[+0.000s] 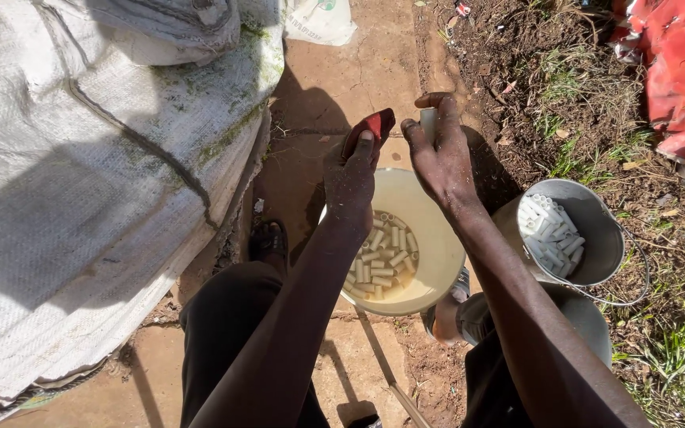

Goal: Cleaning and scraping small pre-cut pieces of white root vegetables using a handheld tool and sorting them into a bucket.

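Seen from above, the left hand [350, 176] grips a small red tool [372, 127], and the right hand [440, 155] pinches a short white tube piece [429, 123]. Both hover over a cream bowl [430, 238] holding more white tube pieces [382, 257] in water. Right of the right hand stands a metal bucket [596, 230] of the same pieces.

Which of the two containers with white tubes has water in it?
The cream bowl under the hands: its tubes lie in cloudy water. The grey metal bucket on the right holds dry tubes.
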